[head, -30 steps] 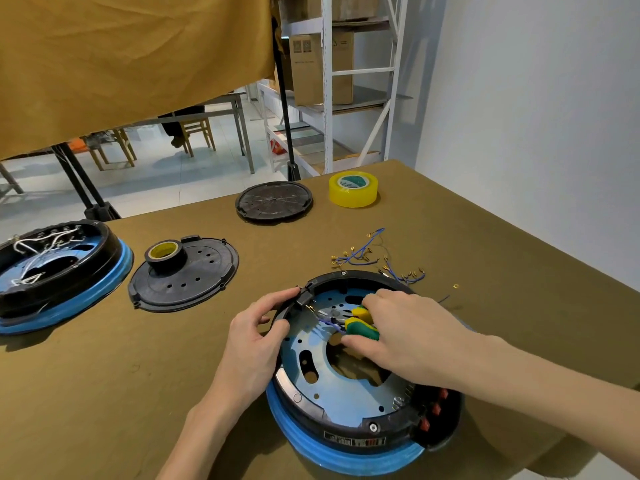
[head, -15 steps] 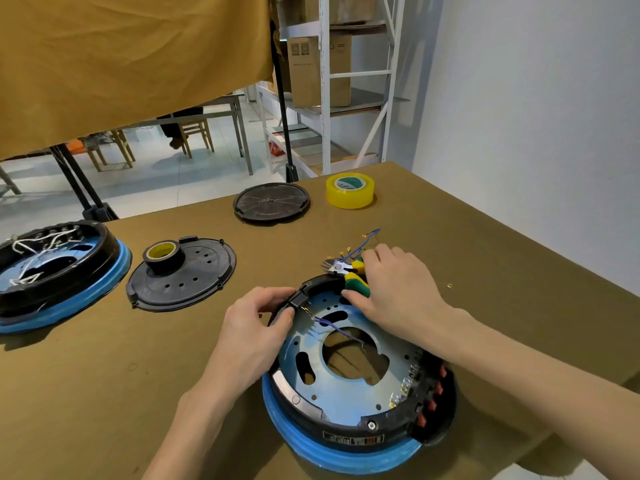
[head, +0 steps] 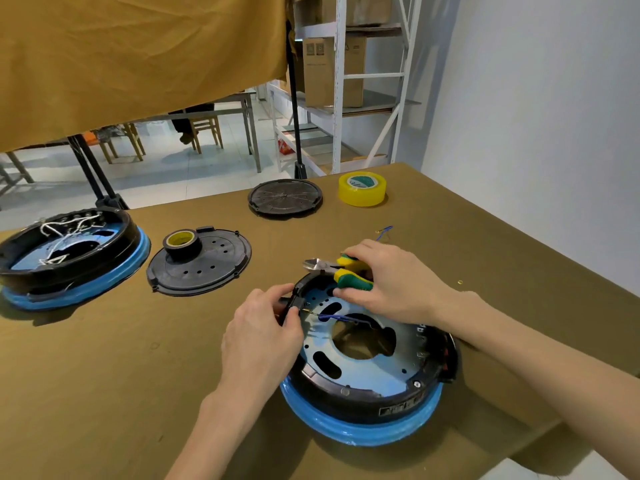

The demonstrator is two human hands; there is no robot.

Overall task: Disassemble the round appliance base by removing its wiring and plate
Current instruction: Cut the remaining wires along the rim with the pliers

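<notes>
The round appliance base (head: 367, 407), black with a blue band, sits on the table in front of me. Its bluish metal plate (head: 377, 375) with a central hole lies inside. A blue wire (head: 337, 317) runs across the plate from a small black connector at the left rim. My left hand (head: 259, 336) pinches that connector (head: 292, 303). My right hand (head: 391, 284) holds yellow-green handled cutters (head: 341, 270) over the base's far rim, jaws pointing left.
A second base (head: 69, 258) with white wires stands at the far left. A black cover (head: 204, 268) carries a tape roll (head: 181, 242). Another black disc (head: 284, 199) and yellow tape (head: 362, 188) lie further back. Cut wire bits (head: 384, 232) lie behind my right hand. A wall stands to the right.
My right hand has lifted the cutters from inside the base to its far rim. My left hand shifted slightly along the left rim onto the connector.
</notes>
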